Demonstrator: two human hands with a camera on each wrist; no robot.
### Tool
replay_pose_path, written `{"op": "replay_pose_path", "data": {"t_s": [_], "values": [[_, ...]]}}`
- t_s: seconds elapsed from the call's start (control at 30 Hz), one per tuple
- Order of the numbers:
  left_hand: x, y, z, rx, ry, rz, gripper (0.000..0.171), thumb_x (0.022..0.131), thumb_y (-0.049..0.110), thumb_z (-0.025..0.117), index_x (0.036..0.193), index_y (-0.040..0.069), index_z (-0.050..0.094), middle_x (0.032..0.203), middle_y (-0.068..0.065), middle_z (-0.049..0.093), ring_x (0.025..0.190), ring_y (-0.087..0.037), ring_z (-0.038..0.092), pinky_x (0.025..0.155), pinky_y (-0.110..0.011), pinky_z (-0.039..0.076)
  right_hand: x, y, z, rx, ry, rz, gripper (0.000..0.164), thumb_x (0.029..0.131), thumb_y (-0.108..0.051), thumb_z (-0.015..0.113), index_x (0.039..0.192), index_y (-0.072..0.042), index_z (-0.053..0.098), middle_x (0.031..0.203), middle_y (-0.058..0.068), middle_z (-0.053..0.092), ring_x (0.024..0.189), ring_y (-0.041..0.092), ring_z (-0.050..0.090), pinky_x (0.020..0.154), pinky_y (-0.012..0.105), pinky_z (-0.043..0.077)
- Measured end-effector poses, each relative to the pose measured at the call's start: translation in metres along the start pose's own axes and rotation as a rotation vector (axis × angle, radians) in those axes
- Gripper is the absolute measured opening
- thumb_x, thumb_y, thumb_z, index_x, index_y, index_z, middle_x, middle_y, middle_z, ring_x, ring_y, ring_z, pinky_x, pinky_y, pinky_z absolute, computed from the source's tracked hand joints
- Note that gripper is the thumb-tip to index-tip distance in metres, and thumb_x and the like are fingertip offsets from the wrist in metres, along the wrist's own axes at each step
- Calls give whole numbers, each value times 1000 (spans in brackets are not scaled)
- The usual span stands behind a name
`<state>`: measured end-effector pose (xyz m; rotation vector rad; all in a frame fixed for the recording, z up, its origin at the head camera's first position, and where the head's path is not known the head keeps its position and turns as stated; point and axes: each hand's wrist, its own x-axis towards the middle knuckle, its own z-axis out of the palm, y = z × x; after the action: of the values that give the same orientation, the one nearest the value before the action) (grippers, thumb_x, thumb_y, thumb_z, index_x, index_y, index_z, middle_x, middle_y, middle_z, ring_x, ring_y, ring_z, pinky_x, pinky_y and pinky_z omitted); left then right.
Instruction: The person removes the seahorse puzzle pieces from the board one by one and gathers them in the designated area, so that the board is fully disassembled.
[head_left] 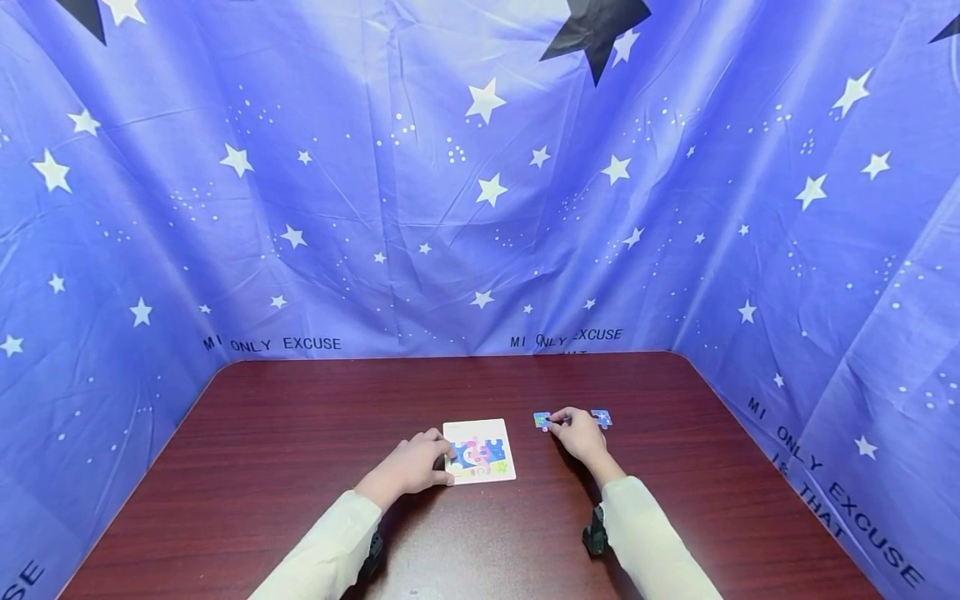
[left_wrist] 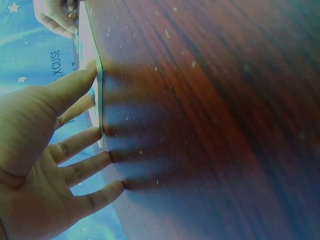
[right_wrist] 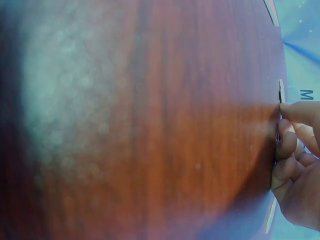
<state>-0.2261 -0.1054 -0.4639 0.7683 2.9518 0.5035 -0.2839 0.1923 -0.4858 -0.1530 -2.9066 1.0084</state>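
A white-framed puzzle board (head_left: 476,428) lies flat on the table, partly filled with blue and pink pieces. My left hand (head_left: 408,467) rests at its left edge with fingers spread; the left wrist view shows the thumb touching the board's edge (left_wrist: 98,75) and some fingertips on the table. To the board's right, my right hand (head_left: 581,435) pinches a small blue and green puzzle piece (head_left: 541,418) between thumb and forefinger, its other fingers curled. That piece's thin edge (right_wrist: 281,90) shows in the right wrist view, at table level. Fingers hide part of it.
Another blue puzzle piece (head_left: 602,416) lies just right of my right hand, partly covered by it. The dark red wooden table (head_left: 337,392) ends at a blue star-patterned curtain (head_left: 420,208) at the back and both sides.
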Motion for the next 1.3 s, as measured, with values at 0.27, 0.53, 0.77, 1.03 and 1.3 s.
{"op": "replay_pose_path", "data": {"t_s": [0.27, 0.53, 0.77, 1.03, 1.3], "values": [[1, 0, 0, 0, -3, -4, 31, 77, 30, 74, 102, 14, 66, 107, -4, 56, 99, -25, 55, 78, -47, 43, 0, -1, 0, -2, 2, 3, 17, 85, -25, 66, 96, -13, 69, 79, 1, 64, 73, 15, 57, 65, 35, 40], [1, -1, 0, -1, -5, -6, 30, 78, 31, 74, 102, 15, 66, 107, -3, 55, 98, -23, 54, 79, -45, 42, -1, -2, -1, 1, 1, 1, 18, 84, -25, 67, 97, -13, 70, 79, 2, 64, 72, 14, 57, 63, 33, 38], [1, 0, -1, -2, -9, -8, 30, 78, 32, 73, 103, 16, 66, 106, -2, 55, 98, -23, 54, 79, -45, 42, -1, -2, -1, 26, 16, -14, 18, 83, -25, 68, 95, -12, 70, 77, 1, 63, 69, 12, 55, 60, 29, 37], [-2, 3, -4, -18, -6, 3, 30, 76, 29, 75, 101, 13, 65, 104, -4, 55, 97, -25, 55, 78, -47, 43, -4, -2, 2, 114, 44, -99, 14, 79, -15, 70, 89, -5, 70, 69, 4, 62, 61, 11, 51, 61, 26, 41], [-2, 4, -6, -17, -11, 4, 31, 76, 28, 75, 101, 13, 65, 104, -4, 55, 96, -24, 54, 77, -47, 43, -6, -7, 7, 120, 45, -139, 12, 79, -14, 70, 87, -5, 69, 65, 1, 59, 58, 8, 47, 58, 24, 39]]}}
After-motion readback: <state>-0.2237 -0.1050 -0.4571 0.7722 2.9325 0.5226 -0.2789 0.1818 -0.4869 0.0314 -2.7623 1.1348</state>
